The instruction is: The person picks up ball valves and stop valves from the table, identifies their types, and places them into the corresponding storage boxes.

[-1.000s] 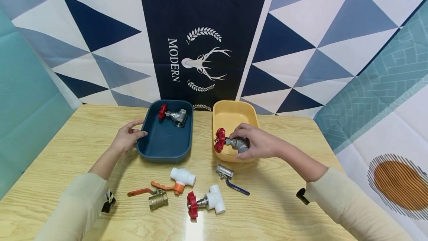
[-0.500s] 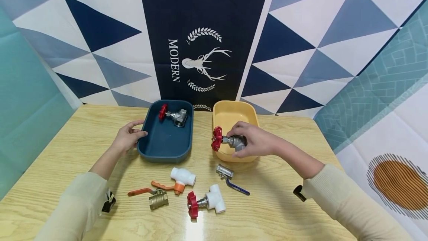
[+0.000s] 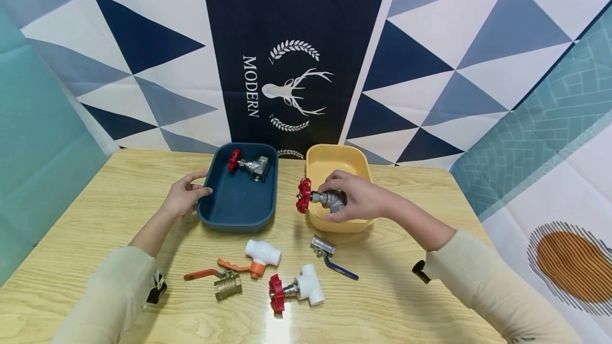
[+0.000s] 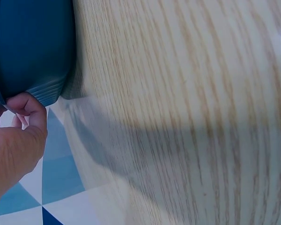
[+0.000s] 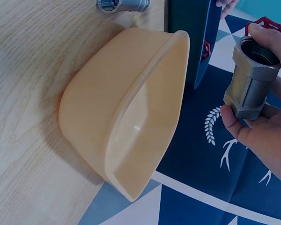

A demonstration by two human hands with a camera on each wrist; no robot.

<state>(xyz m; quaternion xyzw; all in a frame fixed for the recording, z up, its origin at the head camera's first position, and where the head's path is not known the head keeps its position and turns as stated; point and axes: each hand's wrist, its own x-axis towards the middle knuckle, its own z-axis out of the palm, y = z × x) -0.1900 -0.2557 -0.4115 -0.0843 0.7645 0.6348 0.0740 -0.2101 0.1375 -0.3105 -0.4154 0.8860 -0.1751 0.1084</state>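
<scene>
My right hand (image 3: 358, 195) grips a metal gate valve (image 3: 331, 199) by its silver body, above the front of the yellow bin (image 3: 340, 225). The valve's red handwheel points left, past the bin's left rim. In the right wrist view the valve body (image 5: 251, 84) shows its open threaded end between thumb and fingers. My left hand (image 3: 184, 195) pinches the left rim of the dark blue bin (image 3: 239, 203). Inside that bin, near the back, lies another metal valve (image 3: 257, 168) with a red handwheel. The left wrist view shows the thumb and fingers (image 4: 30, 110) at the blue rim.
In front of the bins lie a white valve with an orange lever (image 3: 262, 255), a brass ball valve (image 3: 228, 284) with a red lever, a white tee valve (image 3: 308, 285) with a red handwheel, and a steel ball valve (image 3: 323, 246) with a blue lever. Patterned cloth backs the table.
My right hand has carried the gate valve left and slightly up, so its handwheel now sits beyond the yellow bin's left rim. The left hand stays at the blue bin.
</scene>
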